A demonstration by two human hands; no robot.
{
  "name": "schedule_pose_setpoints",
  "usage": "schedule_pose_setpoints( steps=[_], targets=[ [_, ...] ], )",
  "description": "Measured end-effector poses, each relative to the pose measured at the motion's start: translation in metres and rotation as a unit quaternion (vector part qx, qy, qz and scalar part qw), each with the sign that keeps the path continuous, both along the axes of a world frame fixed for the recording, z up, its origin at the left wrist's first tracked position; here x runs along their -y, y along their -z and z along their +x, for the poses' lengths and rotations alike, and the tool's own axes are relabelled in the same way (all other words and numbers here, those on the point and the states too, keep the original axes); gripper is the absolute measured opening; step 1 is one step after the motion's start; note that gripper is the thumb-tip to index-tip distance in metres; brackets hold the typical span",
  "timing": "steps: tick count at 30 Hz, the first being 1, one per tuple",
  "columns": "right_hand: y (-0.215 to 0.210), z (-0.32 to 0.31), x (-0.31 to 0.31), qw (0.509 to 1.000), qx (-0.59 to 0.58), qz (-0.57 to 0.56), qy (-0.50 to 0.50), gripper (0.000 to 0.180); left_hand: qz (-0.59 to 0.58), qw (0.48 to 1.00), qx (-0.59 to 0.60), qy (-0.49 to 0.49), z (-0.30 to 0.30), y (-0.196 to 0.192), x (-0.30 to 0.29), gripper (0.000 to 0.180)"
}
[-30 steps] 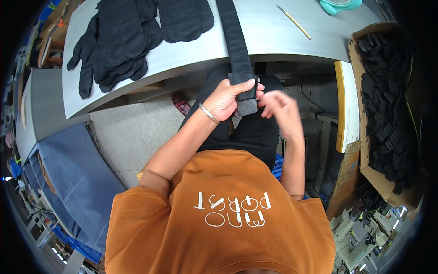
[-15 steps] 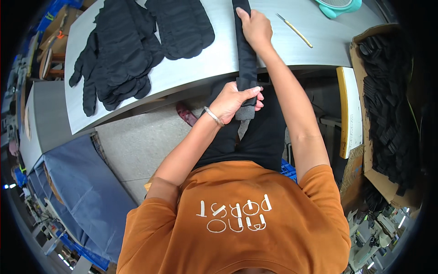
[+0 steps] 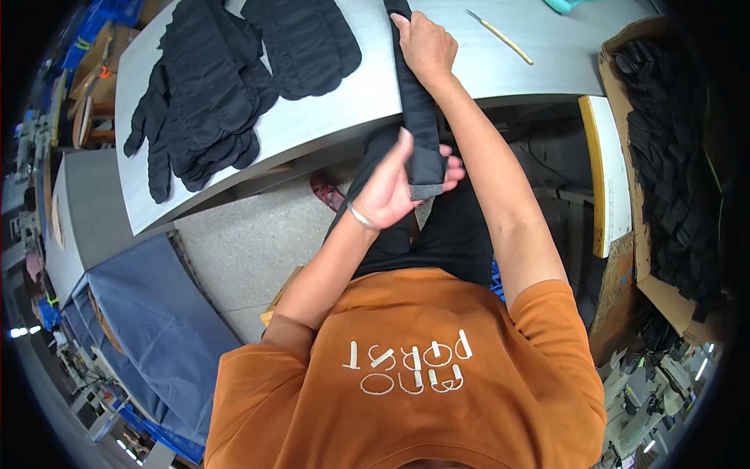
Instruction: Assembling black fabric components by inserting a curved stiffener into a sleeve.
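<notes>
We pin the long black fabric strip [image 3: 416, 109] flat on the grey table [image 3: 344, 109] with our right hand [image 3: 426, 47], fingers together. Our left hand [image 3: 391, 187] pinches its end below the table edge. Uneven tension risks the strip skewing or sliding off.

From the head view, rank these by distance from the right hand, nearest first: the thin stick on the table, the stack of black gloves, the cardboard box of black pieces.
Measured from the right hand, which rests on the long black cloth strip:
1. Thin stick, just to its right on the grey table.
2. Stack of black gloves, to its left on the table.
3. Cardboard box, far right, off the table.
</notes>
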State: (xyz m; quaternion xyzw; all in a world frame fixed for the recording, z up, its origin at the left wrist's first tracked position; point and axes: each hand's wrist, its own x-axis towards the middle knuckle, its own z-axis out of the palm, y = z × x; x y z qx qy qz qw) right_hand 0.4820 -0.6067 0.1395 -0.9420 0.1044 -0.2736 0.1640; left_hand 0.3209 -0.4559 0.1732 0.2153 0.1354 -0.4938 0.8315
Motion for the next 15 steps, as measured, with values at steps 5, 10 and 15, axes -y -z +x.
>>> schedule_pose_setpoints(
  steps=[5, 10, 15],
  targets=[
    [-0.001, 0.002, -0.012, 1.000, -0.020, 0.004, 0.000, 0.049, -0.137, 0.990, -0.005, 0.021, 0.017, 0.040, 0.012, 0.057],
    [0.005, 0.001, -0.005, 1.000, -0.006, 0.003, 0.001, 0.047, -0.008, 0.997, 0.077, 0.012, -0.015, 0.007, -0.003, 0.036],
    [-0.001, 0.008, -0.011, 0.992, -0.005, 0.115, 0.043, 0.040, 0.003, 0.985, 0.081, 0.151, -0.081, 0.008, -0.034, 0.031]
  ],
)
